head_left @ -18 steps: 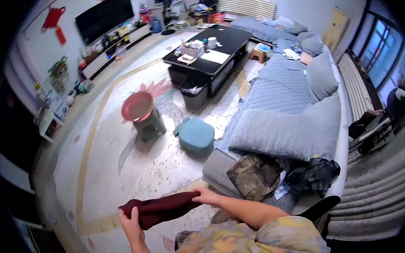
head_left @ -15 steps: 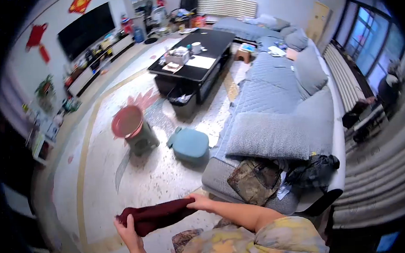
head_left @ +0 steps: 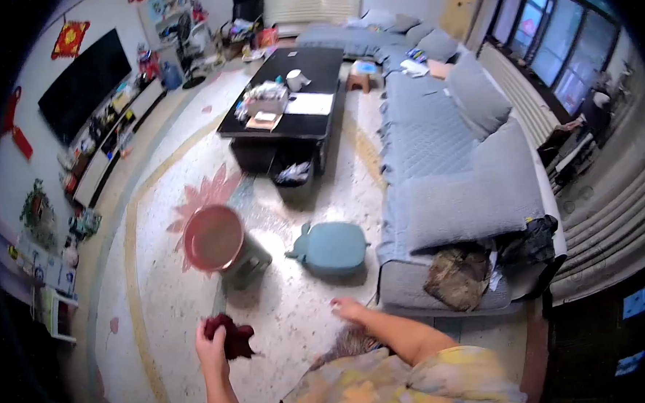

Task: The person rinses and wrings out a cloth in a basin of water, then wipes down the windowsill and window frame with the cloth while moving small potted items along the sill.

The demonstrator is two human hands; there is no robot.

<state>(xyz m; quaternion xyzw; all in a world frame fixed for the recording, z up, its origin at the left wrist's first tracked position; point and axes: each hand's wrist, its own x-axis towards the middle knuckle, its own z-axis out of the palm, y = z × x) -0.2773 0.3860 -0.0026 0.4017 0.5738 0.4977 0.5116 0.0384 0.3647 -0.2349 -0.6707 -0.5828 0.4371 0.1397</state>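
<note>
A crumpled, dark maroon soft fabric cloth [head_left: 231, 337] dangles in the left hand's [head_left: 212, 341] closed grip, the right hand [head_left: 348, 309] empty, loosely open.

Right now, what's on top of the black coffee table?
On the black coffee table: a white mug, a box of small items, a flat white sheet. Whatever lies beneath the box and sheet is covered.

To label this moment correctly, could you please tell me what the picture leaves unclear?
All in the head view:
- Dark red cloth: full shape, bunched and partly covered by the left hand.
- Right hand: whether its fingertips pinch anything, blurred.
- Pink-rimmed container: contents, if any, blurred.
- White paper: any writing, too small.
</note>
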